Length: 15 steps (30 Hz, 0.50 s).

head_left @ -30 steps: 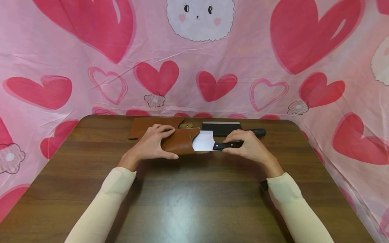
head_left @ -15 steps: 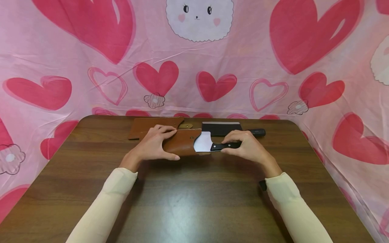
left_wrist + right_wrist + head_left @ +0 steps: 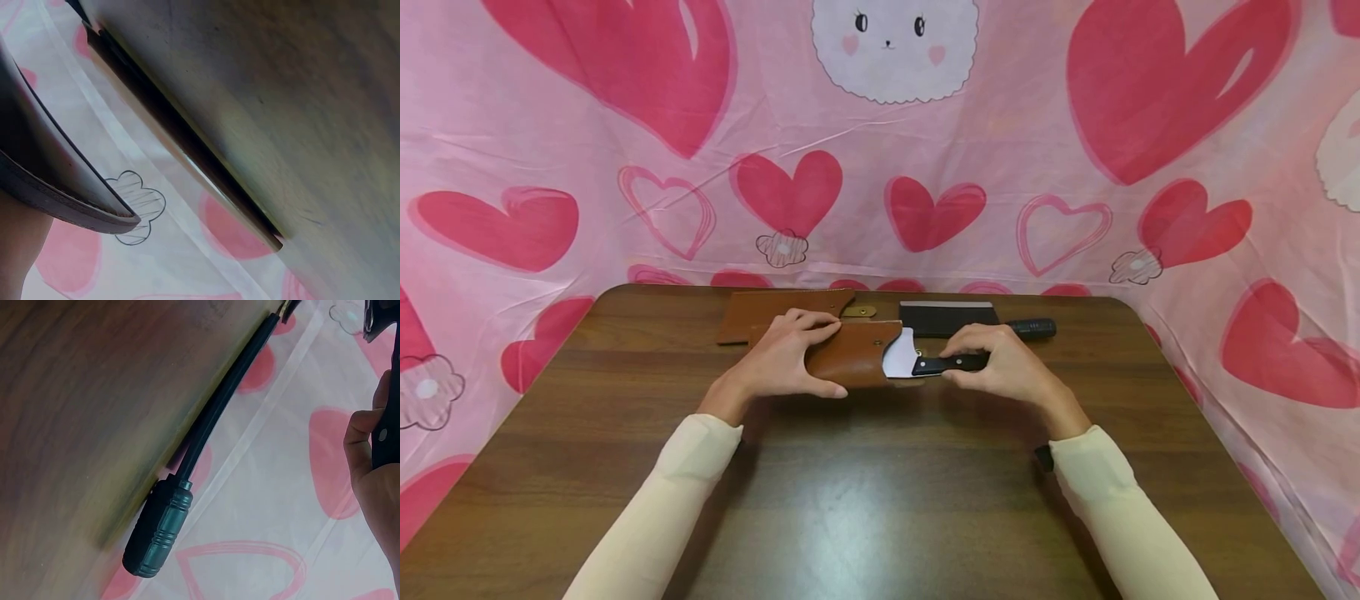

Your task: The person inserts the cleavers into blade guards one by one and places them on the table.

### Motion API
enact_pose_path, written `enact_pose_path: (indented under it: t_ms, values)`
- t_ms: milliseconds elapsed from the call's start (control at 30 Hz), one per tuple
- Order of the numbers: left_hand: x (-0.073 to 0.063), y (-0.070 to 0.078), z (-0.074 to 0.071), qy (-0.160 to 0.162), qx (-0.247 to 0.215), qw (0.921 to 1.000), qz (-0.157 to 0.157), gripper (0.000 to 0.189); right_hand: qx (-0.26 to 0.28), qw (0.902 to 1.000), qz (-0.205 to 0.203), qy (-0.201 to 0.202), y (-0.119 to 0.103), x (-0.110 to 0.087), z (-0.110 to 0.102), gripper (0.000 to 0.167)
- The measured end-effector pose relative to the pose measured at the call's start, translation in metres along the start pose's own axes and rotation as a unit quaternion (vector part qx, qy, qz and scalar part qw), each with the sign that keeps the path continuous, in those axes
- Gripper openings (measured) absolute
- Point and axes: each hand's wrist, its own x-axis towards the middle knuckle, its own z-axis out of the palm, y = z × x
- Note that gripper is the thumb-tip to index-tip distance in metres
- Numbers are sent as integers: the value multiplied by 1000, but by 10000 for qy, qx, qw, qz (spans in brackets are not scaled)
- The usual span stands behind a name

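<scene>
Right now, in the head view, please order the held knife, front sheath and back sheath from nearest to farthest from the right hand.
1. Held knife, in the right hand.
2. Front sheath, left, in the left hand.
3. Back sheath, farther left, behind.

Brown leather-look sheath [image 3: 852,357], stud [image 3: 877,342] nr R end, approx. horiz., gripped in my L hand [image 3: 780,358]. Knife [image 3: 900,358]: bright blade part inside sheath, part exposed; blk handle [image 3: 934,366], riveted, extending R, pinched in my R hand [image 3: 1000,360].
</scene>
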Motion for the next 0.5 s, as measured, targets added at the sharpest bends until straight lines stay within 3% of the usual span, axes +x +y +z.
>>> enact_pose_path:
  t_ms: [500]
  values:
    - [3, 1, 3, -9, 49, 10000, 76, 109, -32, 10000, -66, -18, -1, 4, 5, 24]
